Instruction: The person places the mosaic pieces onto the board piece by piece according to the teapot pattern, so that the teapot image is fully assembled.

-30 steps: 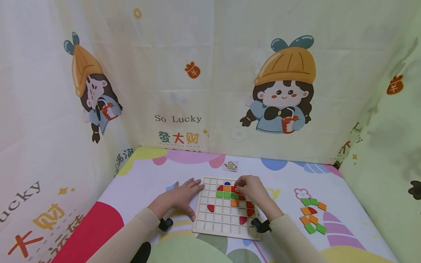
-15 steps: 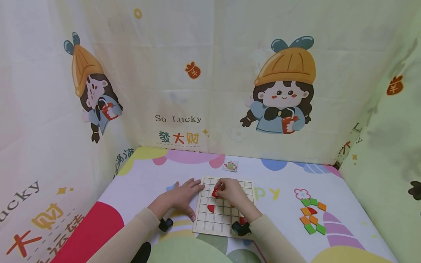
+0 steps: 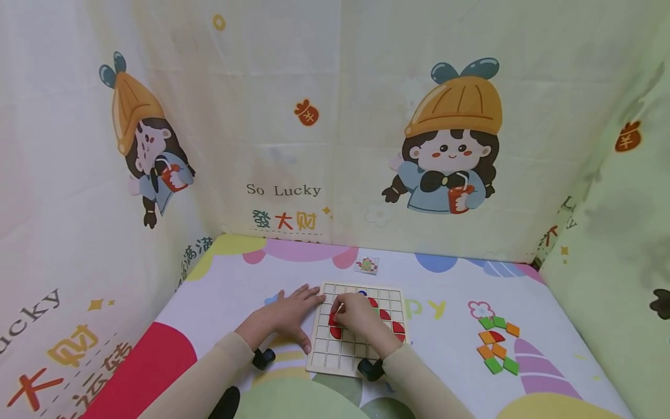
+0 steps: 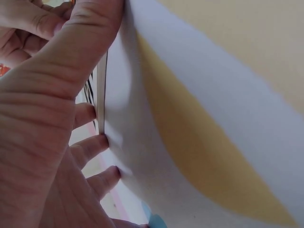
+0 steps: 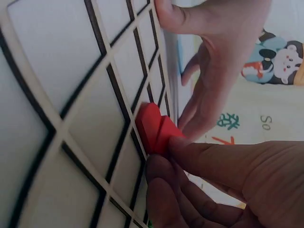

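A wooden grid board (image 3: 335, 362) lies on the table before me. My left hand (image 3: 285, 314) rests along its left edge with fingers spread, and the left wrist view shows fingertips at the board's side. Over the board's left part, my right hand (image 3: 361, 320) pinches a red quarter-round tile (image 5: 168, 135) between thumb and fingers. It is right beside another red tile (image 3: 335, 333) set in the grid. More red tiles (image 3: 398, 327) sit in squares on the right side, and a blue tile (image 3: 362, 293) shows near the top. My right hand hides part of the middle.
Several loose green, orange and red tiles (image 3: 510, 365) lie on the table to the right. Behind the board is a small picture card (image 3: 367, 264) with a coloured grid pattern. Patterned cloth walls (image 3: 335, 145) enclose the table at the back and sides.
My right hand has moved left across the board from its upper right part, then slightly nearer me, with a red tile in its fingers. The left hand has stayed in place.
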Demonstrator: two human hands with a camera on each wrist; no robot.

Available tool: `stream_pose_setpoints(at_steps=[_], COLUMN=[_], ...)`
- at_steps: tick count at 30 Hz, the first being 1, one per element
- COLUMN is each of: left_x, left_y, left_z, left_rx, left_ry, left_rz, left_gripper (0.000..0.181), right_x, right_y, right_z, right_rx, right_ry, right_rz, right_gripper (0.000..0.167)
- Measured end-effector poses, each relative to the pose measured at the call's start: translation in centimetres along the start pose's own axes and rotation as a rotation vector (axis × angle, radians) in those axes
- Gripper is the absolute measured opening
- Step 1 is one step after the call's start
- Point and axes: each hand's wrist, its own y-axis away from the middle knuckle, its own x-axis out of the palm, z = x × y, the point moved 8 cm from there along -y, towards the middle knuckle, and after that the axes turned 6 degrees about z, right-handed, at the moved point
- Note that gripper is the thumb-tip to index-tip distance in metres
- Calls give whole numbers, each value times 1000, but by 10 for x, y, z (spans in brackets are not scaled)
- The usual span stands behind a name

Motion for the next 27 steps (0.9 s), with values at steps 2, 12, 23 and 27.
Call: stream_pose_setpoints(at_steps=[2,12,23,27], left_x=[-1,-2,0,1], left_y=[0,1,0,0], left_z=[0,-2,1,1], left_rx=[0,3,5,-1], left_ry=[-4,4,-11,-8], left_rz=[-2,-5,-13,-9], left_gripper=[124,125,126,125], right_x=[1,1,5,4], right_y=[0,7,9,9], right_z=[3,16,16,14], right_rx=[-2,30,44,62], right_ry=[34,221,260,268], right_rz=[-4,-50,-65,-60], right_gripper=[8,23,28,25])
